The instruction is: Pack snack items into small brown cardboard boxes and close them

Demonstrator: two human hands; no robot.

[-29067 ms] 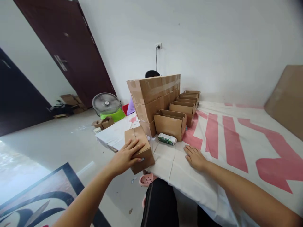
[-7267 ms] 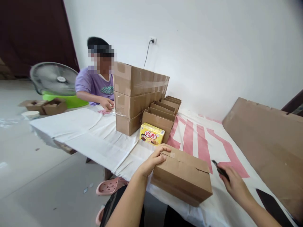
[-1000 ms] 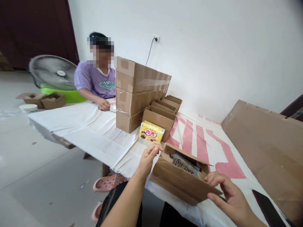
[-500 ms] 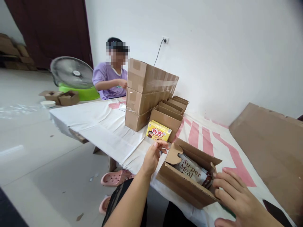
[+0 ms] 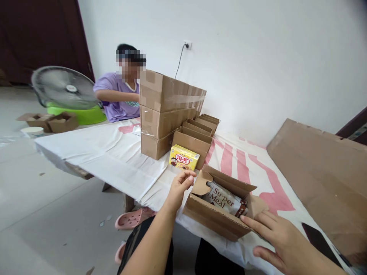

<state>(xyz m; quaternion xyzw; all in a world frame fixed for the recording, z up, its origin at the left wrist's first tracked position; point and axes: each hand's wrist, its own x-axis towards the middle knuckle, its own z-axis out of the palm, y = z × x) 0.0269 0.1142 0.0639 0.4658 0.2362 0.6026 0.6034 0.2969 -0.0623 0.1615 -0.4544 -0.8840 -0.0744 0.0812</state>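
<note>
An open cardboard box [image 5: 216,223] stands in front of me near the table edge, its flaps raised. Inside lies a silver-grey pouch [image 5: 223,200] printed "Su-per Meal", with a dark brown end. Beside the box's left end flap is my left hand [image 5: 179,189], its fingers loosely bent and holding nothing; whether it touches the flap I cannot tell. My right hand [image 5: 268,231] rests with stretched fingers against the right end and its bent-out flap. A yellow snack box [image 5: 184,157] sits just beyond my left hand.
Taped cartons [image 5: 156,122] are stacked on the table [image 5: 114,145], with a row of open boxes [image 5: 192,139] alongside. Behind the stack sits a person in a purple shirt [image 5: 114,95]. A phone-like dark slab [image 5: 319,240] lies at right, near a large cardboard sheet [image 5: 318,179]. A fan [image 5: 67,89] stands left.
My right hand has moved over the box's right end, and the flap there now leans outward. My left hand stays by the left flap. The whole view has shifted slightly.
</note>
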